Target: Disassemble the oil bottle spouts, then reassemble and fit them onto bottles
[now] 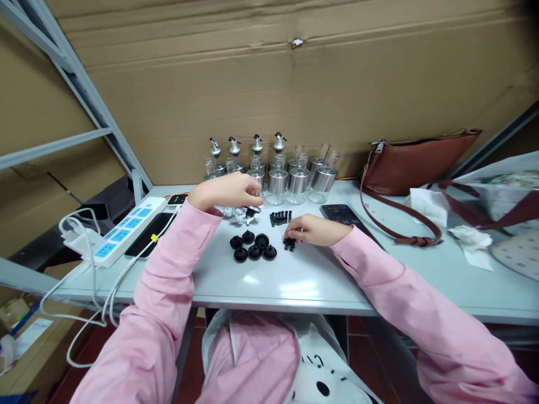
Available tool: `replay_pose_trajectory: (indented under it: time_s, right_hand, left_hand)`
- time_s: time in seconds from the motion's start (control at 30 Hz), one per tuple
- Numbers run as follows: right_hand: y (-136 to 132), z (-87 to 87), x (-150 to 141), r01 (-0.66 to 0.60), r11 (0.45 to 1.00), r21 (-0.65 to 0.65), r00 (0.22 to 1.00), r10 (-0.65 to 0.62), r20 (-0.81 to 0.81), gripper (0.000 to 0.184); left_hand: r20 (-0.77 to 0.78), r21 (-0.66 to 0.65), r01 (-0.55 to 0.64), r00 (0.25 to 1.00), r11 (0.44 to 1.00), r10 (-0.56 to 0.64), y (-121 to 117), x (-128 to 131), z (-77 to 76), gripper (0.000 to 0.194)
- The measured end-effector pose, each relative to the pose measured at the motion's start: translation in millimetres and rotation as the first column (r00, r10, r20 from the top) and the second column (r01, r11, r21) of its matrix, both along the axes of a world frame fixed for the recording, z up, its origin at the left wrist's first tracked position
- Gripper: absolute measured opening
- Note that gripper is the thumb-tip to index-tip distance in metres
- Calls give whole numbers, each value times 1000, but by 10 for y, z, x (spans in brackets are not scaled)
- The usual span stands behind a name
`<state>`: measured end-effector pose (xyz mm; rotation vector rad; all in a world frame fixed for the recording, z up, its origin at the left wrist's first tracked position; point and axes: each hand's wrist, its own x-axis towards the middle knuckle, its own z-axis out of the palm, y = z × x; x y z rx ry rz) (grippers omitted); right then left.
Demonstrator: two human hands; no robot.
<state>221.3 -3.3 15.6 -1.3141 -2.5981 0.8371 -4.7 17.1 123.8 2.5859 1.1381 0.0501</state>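
My left hand (234,189) hovers with curled, closed fingers just above a small pile of silver pourer spouts (239,215). Whatever its fingertips may hold is hidden. Low on the table, my right hand (309,229) has its fingers pinched together at a little heap of small black parts (289,244); I cannot make out what is between them. Between the hands lies a row of short black tubes (280,217). Several round black stoppers (255,252) are grouped nearer to me.
Glass bottles with metal bands (298,183) stand along the back, some topped with pourers (278,141). A phone (339,213) and a brown bag (415,163) lie to the right. On the left are a power strip (126,230), white cables and a dark phone (145,238).
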Motion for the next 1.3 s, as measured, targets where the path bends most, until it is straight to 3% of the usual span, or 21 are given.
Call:
replay_pose_trajectory:
  time_s: [0.2,0.37,0.63,0.8,1.1,1.3]
  right_hand:
    - [18,-38,12,25,999,-47,1000,-25,-10,45]
    - [33,-89,-12,12,1000,-4,999,-12,-53,29]
    - [10,-90,-21,-90,990,109,990,101,-96,38]
    - [8,-97,-30,-139,985,99,985,148,-87,24]
    - [12,-24,56,-5,1000,-13,1000,5,-26,44]
    - [-47,-78,-85,-45,995,93,998,49,-32,38]
  left_hand:
    - [-11,9,-7,1000,1000,7,-18,6,16,24]
    - [-9,13,-2,1000,1000,2,-19,5,14,24]
    - [-7,16,2,1000,1000,-2,-8,2,11,24]
    - [-15,13,1,1000,1000,-1,-12,5,16,23]
    - [-26,13,-5,1000,1000,5,-10,3,15,24]
    - [-25,4,4,1000,1000,-4,15,2,-5,25]
